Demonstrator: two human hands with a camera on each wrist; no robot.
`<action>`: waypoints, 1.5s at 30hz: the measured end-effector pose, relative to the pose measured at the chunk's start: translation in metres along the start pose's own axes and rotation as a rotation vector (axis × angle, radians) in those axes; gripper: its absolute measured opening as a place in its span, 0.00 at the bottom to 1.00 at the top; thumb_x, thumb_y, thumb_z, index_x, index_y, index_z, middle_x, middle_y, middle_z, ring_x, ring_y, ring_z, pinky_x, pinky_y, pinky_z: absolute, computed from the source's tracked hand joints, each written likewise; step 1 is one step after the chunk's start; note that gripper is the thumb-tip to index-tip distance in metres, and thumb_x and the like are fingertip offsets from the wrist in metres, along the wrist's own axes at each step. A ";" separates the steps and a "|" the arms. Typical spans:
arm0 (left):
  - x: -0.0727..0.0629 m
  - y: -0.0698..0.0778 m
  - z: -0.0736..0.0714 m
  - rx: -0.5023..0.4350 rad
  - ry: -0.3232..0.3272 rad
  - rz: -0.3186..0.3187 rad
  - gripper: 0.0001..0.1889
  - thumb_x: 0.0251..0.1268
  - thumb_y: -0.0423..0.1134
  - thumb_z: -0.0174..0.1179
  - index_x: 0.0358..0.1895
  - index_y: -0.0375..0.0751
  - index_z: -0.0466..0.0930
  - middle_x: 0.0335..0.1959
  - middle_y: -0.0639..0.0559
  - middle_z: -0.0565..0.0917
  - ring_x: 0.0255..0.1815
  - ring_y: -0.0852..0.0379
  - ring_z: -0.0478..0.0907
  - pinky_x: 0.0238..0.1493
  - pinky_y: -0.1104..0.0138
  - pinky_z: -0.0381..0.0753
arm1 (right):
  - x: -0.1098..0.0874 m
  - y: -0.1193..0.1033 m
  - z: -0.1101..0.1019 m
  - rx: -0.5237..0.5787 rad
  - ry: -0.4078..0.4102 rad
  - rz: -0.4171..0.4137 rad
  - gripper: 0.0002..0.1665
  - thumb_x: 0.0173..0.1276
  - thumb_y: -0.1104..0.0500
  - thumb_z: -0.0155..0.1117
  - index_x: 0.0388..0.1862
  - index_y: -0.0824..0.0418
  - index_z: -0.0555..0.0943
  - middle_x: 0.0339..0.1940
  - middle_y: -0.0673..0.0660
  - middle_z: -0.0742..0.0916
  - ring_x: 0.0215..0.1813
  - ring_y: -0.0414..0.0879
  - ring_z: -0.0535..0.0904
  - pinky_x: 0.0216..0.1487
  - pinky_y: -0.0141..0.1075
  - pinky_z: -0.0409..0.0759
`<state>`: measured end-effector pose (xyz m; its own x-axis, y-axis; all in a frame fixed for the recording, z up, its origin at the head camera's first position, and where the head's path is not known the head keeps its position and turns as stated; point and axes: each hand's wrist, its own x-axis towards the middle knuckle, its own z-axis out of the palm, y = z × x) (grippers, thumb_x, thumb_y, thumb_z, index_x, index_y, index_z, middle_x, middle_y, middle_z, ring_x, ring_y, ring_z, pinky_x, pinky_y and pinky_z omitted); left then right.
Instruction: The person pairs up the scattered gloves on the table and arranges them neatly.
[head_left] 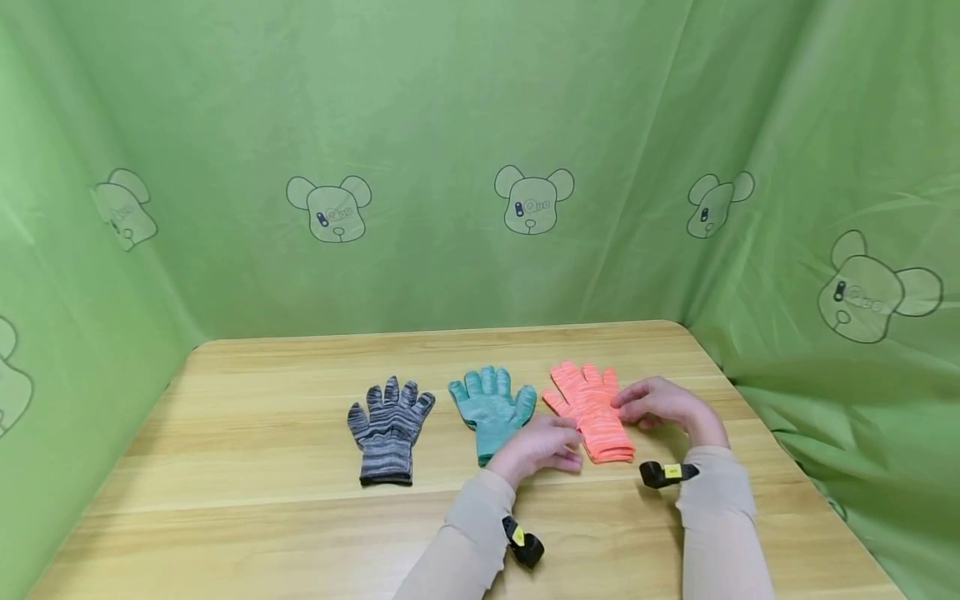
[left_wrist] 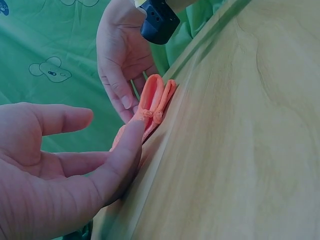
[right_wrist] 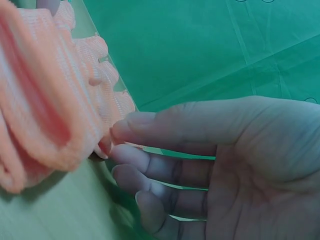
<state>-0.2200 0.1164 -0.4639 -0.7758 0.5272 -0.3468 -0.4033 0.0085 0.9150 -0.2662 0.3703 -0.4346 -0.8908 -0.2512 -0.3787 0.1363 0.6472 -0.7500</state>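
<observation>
lying flat near the table's (head_left: 225,417) far right, the orange glove pair (head_left: 592,408) runs cuff-toward-the-person and fingertips away, with the left hand (head_left: 542,446) touching its near-left edge by the cuff and the right hand (head_left: 660,404) resting at its right edge, so each hand flanks one long side and neither is plainly nearer. both hands show straight, relaxed fingers that only touch the knit, gripping nothing. just left of the left hand sits a teal glove (head_left: 491,408), then a grey striped glove (head_left: 390,429), while bare wood lies toward the person and the right table edge is close.
</observation>
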 end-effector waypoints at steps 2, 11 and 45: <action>0.000 0.000 0.000 -0.005 -0.003 -0.006 0.30 0.61 0.29 0.57 0.69 0.29 0.65 0.46 0.42 0.80 0.34 0.52 0.82 0.43 0.61 0.88 | 0.000 0.000 0.000 -0.012 -0.001 0.007 0.24 0.63 0.62 0.64 0.56 0.74 0.77 0.37 0.52 0.87 0.39 0.41 0.80 0.39 0.35 0.83; 0.000 -0.002 -0.001 0.001 -0.001 -0.011 0.32 0.61 0.30 0.57 0.70 0.30 0.62 0.47 0.43 0.80 0.34 0.51 0.84 0.42 0.60 0.88 | -0.003 -0.001 0.001 -0.038 -0.026 0.003 0.24 0.63 0.62 0.65 0.55 0.74 0.78 0.36 0.53 0.87 0.38 0.42 0.80 0.38 0.36 0.83; -0.013 0.012 -0.002 0.100 0.073 0.095 0.21 0.66 0.34 0.57 0.62 0.37 0.73 0.45 0.44 0.82 0.35 0.49 0.82 0.41 0.58 0.87 | -0.017 -0.012 -0.006 -0.028 0.024 -0.054 0.25 0.68 0.59 0.60 0.58 0.75 0.72 0.42 0.63 0.85 0.41 0.50 0.81 0.41 0.43 0.84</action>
<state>-0.2159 0.1083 -0.4484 -0.8428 0.4666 -0.2684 -0.2790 0.0477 0.9591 -0.2556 0.3712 -0.4158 -0.9067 -0.2695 -0.3244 0.0754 0.6531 -0.7535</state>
